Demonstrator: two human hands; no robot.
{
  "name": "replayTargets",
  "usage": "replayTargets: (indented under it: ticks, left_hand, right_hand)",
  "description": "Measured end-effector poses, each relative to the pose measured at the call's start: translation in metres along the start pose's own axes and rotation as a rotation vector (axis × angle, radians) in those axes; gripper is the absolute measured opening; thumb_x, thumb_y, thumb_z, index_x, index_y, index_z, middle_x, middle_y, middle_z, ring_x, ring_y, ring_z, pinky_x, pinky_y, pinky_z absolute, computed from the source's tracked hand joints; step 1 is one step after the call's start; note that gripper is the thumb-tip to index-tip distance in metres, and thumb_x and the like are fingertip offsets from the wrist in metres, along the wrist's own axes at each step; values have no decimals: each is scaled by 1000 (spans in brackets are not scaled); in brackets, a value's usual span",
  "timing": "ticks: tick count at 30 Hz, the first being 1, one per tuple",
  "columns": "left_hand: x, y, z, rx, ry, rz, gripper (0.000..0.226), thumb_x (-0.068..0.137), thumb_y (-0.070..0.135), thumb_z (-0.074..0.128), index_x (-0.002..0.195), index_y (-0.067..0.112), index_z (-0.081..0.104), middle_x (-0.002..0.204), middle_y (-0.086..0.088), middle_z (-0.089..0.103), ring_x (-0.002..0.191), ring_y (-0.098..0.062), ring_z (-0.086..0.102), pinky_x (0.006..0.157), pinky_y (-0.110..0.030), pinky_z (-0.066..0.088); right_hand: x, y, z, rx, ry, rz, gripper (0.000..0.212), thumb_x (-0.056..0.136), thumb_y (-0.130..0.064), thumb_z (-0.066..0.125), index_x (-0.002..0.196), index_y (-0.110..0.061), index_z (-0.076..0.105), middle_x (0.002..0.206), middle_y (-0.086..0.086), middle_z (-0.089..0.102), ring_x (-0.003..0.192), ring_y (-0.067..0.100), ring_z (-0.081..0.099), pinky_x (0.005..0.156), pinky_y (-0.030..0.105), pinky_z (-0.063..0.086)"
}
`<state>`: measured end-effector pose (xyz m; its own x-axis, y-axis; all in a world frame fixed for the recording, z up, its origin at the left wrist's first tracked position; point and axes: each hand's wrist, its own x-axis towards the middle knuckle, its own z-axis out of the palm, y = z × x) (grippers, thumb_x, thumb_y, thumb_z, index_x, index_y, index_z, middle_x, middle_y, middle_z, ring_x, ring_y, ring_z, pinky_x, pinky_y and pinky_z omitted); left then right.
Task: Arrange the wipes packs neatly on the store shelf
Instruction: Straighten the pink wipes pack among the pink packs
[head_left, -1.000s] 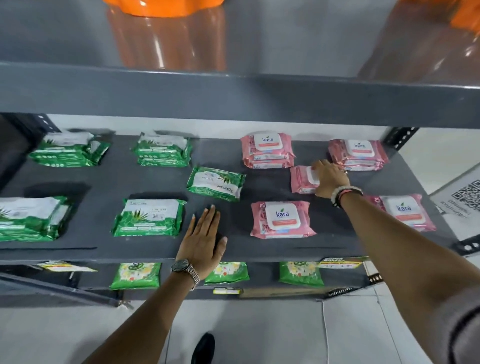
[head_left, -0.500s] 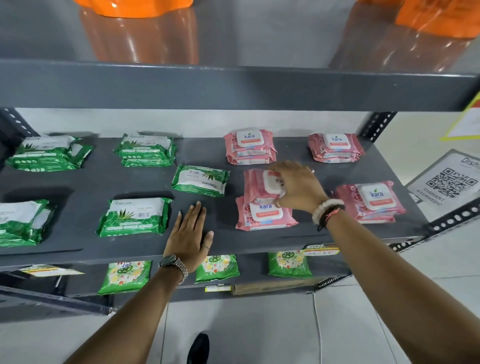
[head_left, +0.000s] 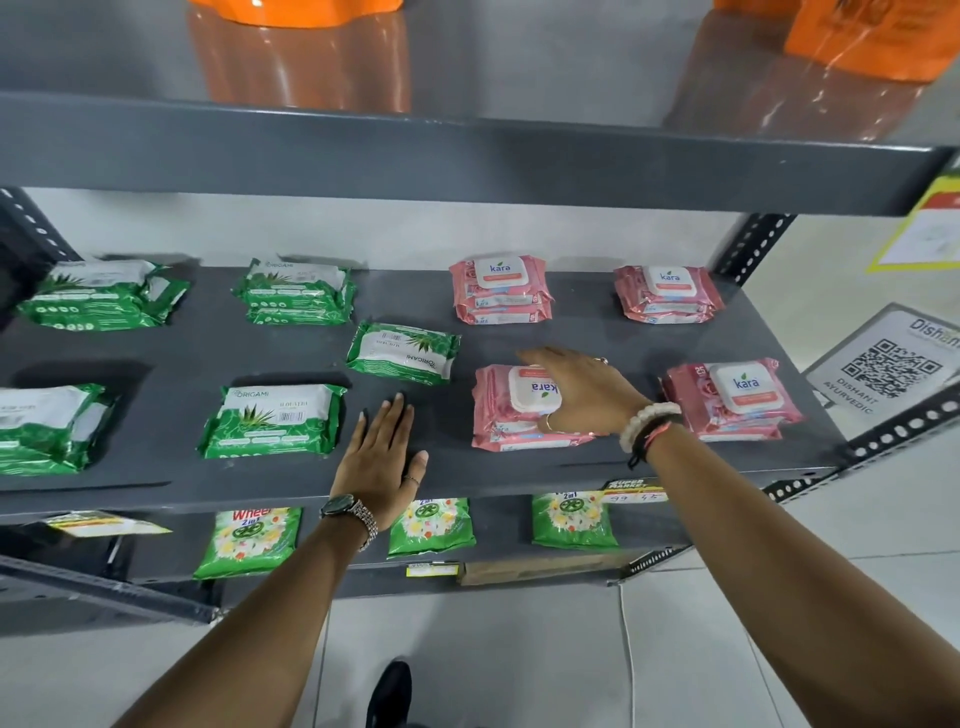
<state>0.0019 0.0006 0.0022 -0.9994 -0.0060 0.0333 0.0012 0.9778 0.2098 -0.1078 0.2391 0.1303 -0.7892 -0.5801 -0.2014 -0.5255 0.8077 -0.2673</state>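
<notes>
Wipes packs lie spread over the grey shelf (head_left: 156, 364): green ones on the left, pink ones on the right. Your right hand (head_left: 582, 392) rests with fingers spread flat on the top pack of the front pink stack (head_left: 511, 410), its label turned upside down to you; it presses rather than grips. Your left hand (head_left: 382, 457) lies palm down, fingers extended, on bare shelf beside a green pack (head_left: 272, 421). One tilted green pack (head_left: 402, 352) sits askew between the rows. More pink stacks sit behind (head_left: 498, 288) and to the right (head_left: 732, 397).
</notes>
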Motion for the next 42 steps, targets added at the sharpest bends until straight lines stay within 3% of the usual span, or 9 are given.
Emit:
replayTargets:
  ticks: [10,12,14,16,20,23,28,36,42]
  left_hand:
    - [0,0,-3,-6,13,7,71,87,47,12,144,5,19,156,-13,16,144,-25,12,119,-45,7]
    - [0,0,-2,3,12,9,72,87,47,11,144,5,20,156,-13,18,143,-26,14,118,-45,7]
    - [0,0,-2,14,13,9,71,87,47,11,144,5,20,155,-14,19,143,-27,15,118,-45,7]
    - [0,0,-1,23,15,8,70,87,46,12,144,5,21,155,-14,20,143,-27,16,118,-45,7]
    - [0,0,-1,16,12,8,70,87,46,13,144,5,21,155,-14,20,143,-27,15,118,-45,7]
    - [0,0,0,13,13,11,71,87,47,11,144,6,19,156,-13,18,144,-26,13,118,-44,5]
    - [0,-1,1,19,13,14,73,86,48,8,145,6,17,156,-13,14,144,-26,11,119,-44,5]
    - [0,-2,1,-1,10,16,61,96,38,29,145,6,13,157,-13,10,144,-24,7,119,-43,3]
    - [-1,-1,-1,-8,8,19,65,92,41,22,145,6,14,157,-13,11,144,-25,9,119,-44,4]
  right_hand:
    - [11,-21,9,-125,168,340,89,65,-84,47,117,-13,47,117,8,57,100,32,63,77,40,50]
    - [11,-17,2,-120,186,244,75,79,-73,43,125,-14,44,128,8,53,108,32,61,82,45,51]
    - [9,-9,-7,-156,172,12,49,92,-32,51,137,-22,37,145,4,42,124,29,53,92,50,51]
    - [6,-3,-13,-258,98,-173,73,82,4,53,142,-32,32,153,-1,34,135,26,42,94,49,52]
    - [4,0,-8,-465,-51,-221,88,80,17,45,147,-35,20,161,-1,12,148,26,13,104,54,43]
    - [3,2,-7,-473,-47,-161,86,80,13,49,148,-30,20,161,0,9,149,26,7,109,56,37]
    - [0,-2,-7,-450,-71,-63,88,78,-25,72,148,-15,20,160,4,17,147,24,15,113,54,30]
    - [-6,-8,0,-315,37,-26,81,76,-37,73,144,-25,32,144,-2,48,131,24,46,104,47,43]
    - [-8,-14,5,-308,57,23,81,74,-42,73,142,-25,34,137,-1,53,125,26,50,100,48,44]
